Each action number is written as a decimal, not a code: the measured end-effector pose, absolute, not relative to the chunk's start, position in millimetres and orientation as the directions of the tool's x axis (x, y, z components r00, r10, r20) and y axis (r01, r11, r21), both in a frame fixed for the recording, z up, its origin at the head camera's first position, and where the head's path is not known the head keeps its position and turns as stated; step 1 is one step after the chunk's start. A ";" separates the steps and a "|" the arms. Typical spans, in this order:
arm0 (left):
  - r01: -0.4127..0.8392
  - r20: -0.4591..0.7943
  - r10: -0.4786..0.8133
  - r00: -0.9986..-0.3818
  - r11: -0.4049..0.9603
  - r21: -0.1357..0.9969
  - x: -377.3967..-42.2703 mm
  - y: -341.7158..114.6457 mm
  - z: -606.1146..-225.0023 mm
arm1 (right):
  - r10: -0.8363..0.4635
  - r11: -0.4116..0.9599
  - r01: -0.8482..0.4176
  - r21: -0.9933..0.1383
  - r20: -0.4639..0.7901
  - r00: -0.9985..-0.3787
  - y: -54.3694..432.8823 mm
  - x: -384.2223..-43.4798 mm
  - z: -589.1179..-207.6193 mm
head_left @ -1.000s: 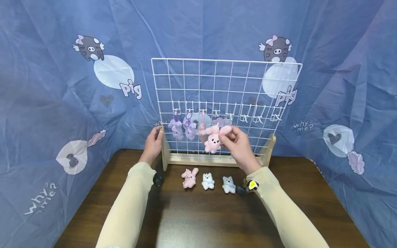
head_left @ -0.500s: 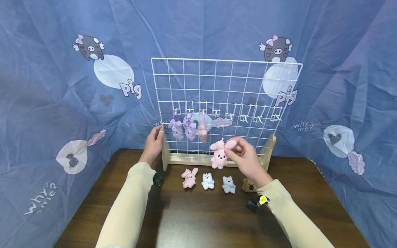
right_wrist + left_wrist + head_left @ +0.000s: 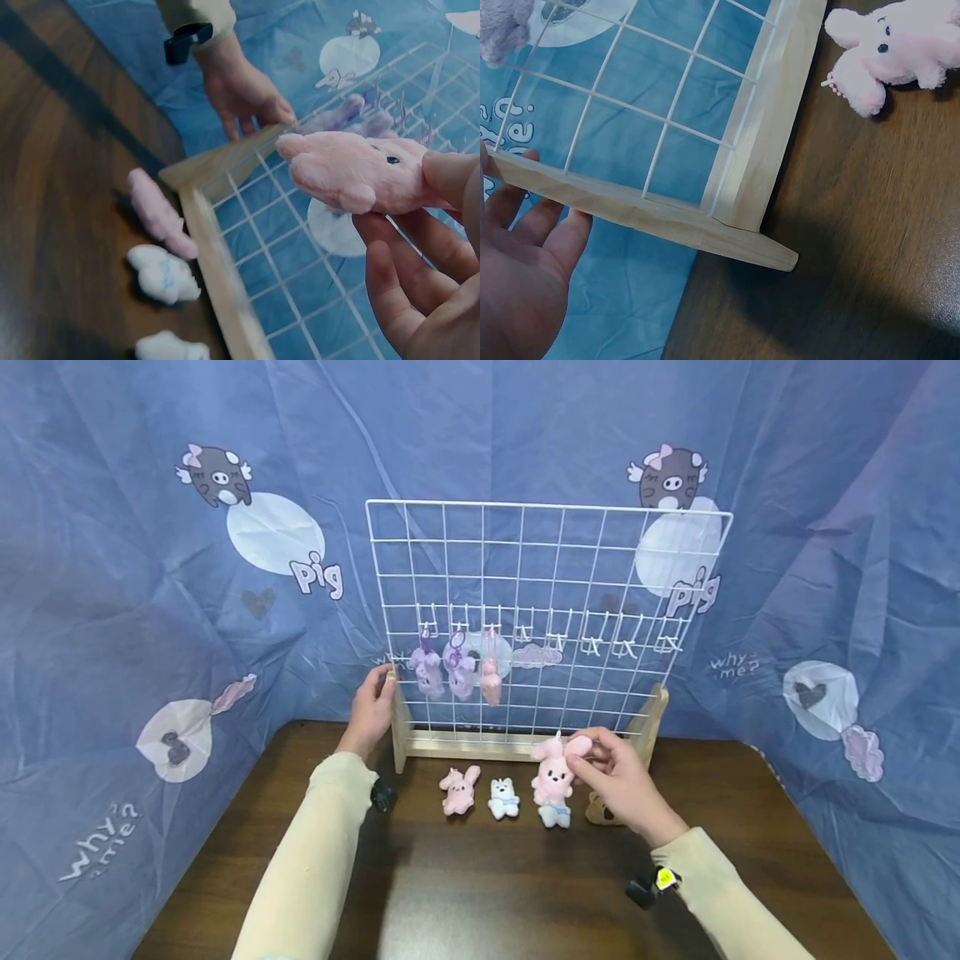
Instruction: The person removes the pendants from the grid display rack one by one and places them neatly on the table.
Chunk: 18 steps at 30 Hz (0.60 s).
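Observation:
My right hand (image 3: 618,781) pinches a pink plush bunny (image 3: 553,779) by one ear, thumb against fingers. In the head view the bunny overlaps a white plush bear (image 3: 555,815) on the table; whether they touch I cannot tell. The right wrist view has the bunny (image 3: 352,172) side-on between thumb and fingers. At the left side of the white wire grid (image 3: 540,547), my left hand (image 3: 371,710) grips the wooden side post (image 3: 630,206), fingers curled behind it. Two purple plush charms (image 3: 427,675) and a pink one (image 3: 491,681) hang from the left hooks.
Several bare hooks (image 3: 592,646) continue to the right on the grid. In front of the wooden base bar (image 3: 472,748) lie another pink bunny (image 3: 458,792), another white bear (image 3: 503,799) and a brown plush (image 3: 600,810), partly hidden. Blue cloth (image 3: 480,427) surrounds the brown table (image 3: 465,893).
My right hand has brought the pink bunny down and rightward, away from the grid. The hanging pink charm and the brown plush have come into fuller view. My left hand stays put.

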State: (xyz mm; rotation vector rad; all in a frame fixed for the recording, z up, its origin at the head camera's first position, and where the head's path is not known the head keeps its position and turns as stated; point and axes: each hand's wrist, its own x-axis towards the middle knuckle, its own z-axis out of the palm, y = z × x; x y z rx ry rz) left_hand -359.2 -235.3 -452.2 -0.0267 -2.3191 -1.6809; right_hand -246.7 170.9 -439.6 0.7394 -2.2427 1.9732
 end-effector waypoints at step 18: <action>0.161 0.218 -0.142 -0.966 0.330 0.930 -358.6 -235.3 -450.1 | -0.283 0.198 -0.354 -0.914 0.293 -0.913 222.3 -230.7 -487.2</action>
